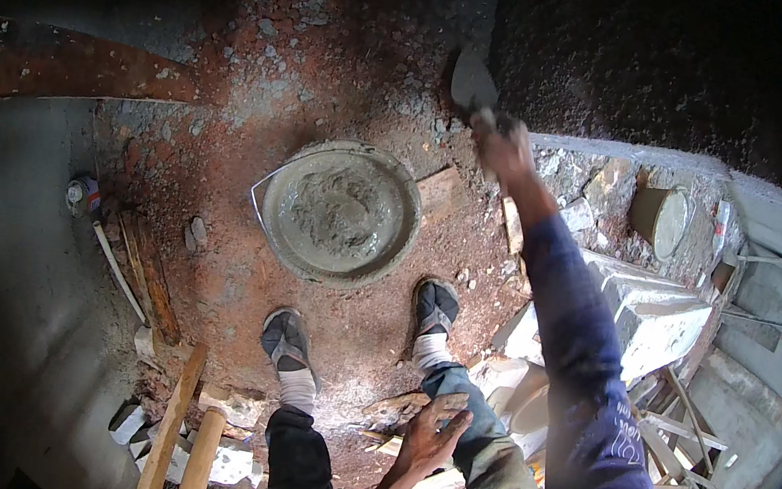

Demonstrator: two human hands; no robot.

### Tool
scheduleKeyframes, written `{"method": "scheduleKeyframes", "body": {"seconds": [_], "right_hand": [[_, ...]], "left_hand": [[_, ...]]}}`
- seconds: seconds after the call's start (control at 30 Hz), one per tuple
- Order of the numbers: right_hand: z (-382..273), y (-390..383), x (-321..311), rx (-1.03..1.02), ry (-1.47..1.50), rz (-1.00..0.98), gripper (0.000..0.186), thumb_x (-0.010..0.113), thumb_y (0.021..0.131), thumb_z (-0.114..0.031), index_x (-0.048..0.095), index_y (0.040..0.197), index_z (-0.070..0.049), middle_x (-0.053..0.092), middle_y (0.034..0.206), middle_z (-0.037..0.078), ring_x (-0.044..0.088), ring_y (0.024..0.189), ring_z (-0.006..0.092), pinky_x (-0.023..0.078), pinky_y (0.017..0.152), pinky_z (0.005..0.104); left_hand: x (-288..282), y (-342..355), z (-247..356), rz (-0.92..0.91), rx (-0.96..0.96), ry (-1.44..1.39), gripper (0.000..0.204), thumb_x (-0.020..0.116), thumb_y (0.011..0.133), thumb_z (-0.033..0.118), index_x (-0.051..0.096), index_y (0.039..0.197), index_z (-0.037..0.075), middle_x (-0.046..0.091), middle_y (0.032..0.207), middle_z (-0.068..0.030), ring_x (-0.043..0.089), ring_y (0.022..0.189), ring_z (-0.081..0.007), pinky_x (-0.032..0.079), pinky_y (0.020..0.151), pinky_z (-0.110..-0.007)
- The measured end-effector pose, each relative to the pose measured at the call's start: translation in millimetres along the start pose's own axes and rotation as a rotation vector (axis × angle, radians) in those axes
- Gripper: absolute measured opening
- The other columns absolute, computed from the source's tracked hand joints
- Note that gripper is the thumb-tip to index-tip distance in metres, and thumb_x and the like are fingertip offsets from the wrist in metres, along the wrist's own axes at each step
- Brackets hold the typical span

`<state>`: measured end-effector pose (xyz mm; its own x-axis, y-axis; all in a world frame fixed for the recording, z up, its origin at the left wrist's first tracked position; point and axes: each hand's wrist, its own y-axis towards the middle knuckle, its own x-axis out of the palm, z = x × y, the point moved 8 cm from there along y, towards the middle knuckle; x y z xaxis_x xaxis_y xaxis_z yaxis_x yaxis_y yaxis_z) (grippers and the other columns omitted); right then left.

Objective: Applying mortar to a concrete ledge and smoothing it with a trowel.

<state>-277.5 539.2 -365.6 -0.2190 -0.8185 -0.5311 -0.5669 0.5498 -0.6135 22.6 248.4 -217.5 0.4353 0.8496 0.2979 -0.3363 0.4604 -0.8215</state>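
Trowel (474, 82), grey, leaf-bladed, sits gripped in the right hand (503, 150), fingers closed around its handle! Its long axis runs forward and slightly left of that hand, the blade beside a dark, rough-faced slab (659, 72); whether they touch, I can't tell. Now the key line: a round grey tub (411, 222) of wet grey mortar (340, 212) lies left of the right hand and closer to the feet. Right hand's nearer; the left hand (425, 442), empty, fingers spread, hangs back by the faded green trouser leg (490, 462).
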Motion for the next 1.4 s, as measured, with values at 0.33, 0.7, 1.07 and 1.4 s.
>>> {"method": "scheduleKeyframes", "body": {"seconds": [0.33,0.7,1.07,1.4], "right_hand": [[-17,-221,49,-0.447,-0.930,-0.127,0.029,0.050,0.093,-0.020,0.051,0.115,-0.001,0.062,0.092,0.017,0.062,0.060,0.0306,0.053,0.050,0.0389],[30,-209,149,-1.276,-0.689,-0.060,0.021,0.058,0.084,-0.016,0.058,0.094,0.002,0.051,0.064,0.016,0.050,0.047,0.0280,0.047,0.047,0.0416],[17,-216,80,-0.537,-0.333,-0.278,0.046,0.063,0.088,-0.034,0.054,0.118,0.000,0.065,0.095,0.023,0.064,0.083,0.0419,0.052,0.070,0.0435],[-39,-171,10,-0.274,0.111,-0.426,0.026,0.060,0.091,-0.025,0.063,0.103,-0.002,0.066,0.091,0.011,0.059,0.059,0.0143,0.050,0.051,0.0310]], "left_hand": [[7,-17,-7,-0.103,-0.043,-0.076,0.036,0.063,0.090,0.022,0.056,0.120,0.003,0.061,0.114,-0.0136,0.060,0.104,-0.0236,0.048,0.087,-0.035],[8,-31,-11,-0.065,0.153,0.036,0.040,0.061,0.090,0.032,0.057,0.116,0.001,0.064,0.109,-0.0166,0.064,0.096,-0.0283,0.050,0.082,-0.037],[4,-22,-1,-0.067,0.044,-0.026,0.035,0.064,0.088,0.021,0.058,0.115,0.001,0.064,0.109,-0.0149,0.064,0.095,-0.0250,0.050,0.085,-0.034],[11,-3,11,-0.088,-0.030,-0.015,0.033,0.063,0.090,0.017,0.056,0.118,0.002,0.062,0.112,-0.0107,0.061,0.100,-0.0194,0.050,0.084,-0.031]]}}
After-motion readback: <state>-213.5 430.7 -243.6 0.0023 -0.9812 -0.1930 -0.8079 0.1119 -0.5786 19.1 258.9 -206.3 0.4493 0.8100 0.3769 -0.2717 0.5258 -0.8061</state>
